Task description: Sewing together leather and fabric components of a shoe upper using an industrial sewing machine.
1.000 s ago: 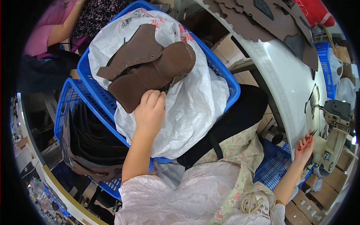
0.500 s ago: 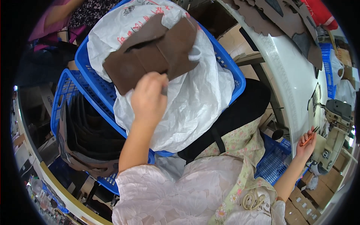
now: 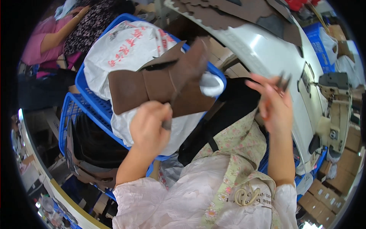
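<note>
My left hand [image 3: 149,128] is closed at the lower edge of a brown leather-like panel [image 3: 127,91], which has seams across it and is raised above a white sack. Its right part is smeared by motion, and a small grey bit shows beside my fist. Another brown flap [image 3: 164,57] sits behind the panel. To the right of the panel, my right hand [image 3: 274,105] holds small orange-handled snips [image 3: 282,84] in the palm, blades pointing up and the index finger stretched toward the panel.
The white sack [image 3: 118,47] lines a blue basket [image 3: 81,78] before me. Lower left, another blue basket [image 3: 65,114] holds stacked dark pieces [image 3: 99,141]. A white worktable [image 3: 263,49] carries brown cut pieces [image 3: 244,17] and a sewing machine [image 3: 335,103]. Another person's arm [image 3: 57,38] is at upper left.
My right hand has moved left with the snips, from beside the sewing machine toward the panel. The panel has shifted slightly right and down, its right part now swinging up.
</note>
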{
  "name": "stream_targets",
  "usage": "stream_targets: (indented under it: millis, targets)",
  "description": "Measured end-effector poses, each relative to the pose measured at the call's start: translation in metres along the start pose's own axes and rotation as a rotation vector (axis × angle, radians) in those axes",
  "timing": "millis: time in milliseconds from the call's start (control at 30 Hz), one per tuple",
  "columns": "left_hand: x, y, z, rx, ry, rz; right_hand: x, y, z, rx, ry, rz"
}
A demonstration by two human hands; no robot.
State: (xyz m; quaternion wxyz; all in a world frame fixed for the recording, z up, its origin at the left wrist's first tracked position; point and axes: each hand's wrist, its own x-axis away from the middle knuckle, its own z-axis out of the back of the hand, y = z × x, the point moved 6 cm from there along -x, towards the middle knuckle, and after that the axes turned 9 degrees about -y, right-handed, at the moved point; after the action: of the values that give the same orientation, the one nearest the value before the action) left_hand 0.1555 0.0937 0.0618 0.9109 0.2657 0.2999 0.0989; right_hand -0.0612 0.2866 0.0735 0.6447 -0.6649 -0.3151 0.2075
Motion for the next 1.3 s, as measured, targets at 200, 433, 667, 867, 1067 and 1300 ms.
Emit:
stream_targets:
  millis: [200, 433, 667, 867, 1067, 1300]
  targets:
    - [0.032, 0.049, -0.051, 0.024, -0.106, -0.279, -0.022, 0.036, -0.028, -0.213, -0.086, -0.283]
    - [0.058, 0.049, -0.082, 0.055, -0.177, -0.276, 0.013, 0.055, -0.018, -0.498, -0.148, -0.390]
    - [0.066, 0.044, -0.087, 0.129, -0.164, -0.248, 0.021, 0.066, -0.021, -0.555, -0.222, -0.349]
    - [0.067, 0.044, -0.085, 0.149, -0.150, -0.238, 0.023, 0.067, -0.025, -0.665, -0.239, -0.344]
    - [0.070, 0.042, -0.083, 0.181, -0.139, -0.209, 0.023, 0.060, -0.034, -0.648, -0.235, -0.338]
    - [0.075, 0.040, -0.070, 0.173, -0.152, -0.176, 0.024, 0.052, -0.055, -0.661, -0.254, -0.303]
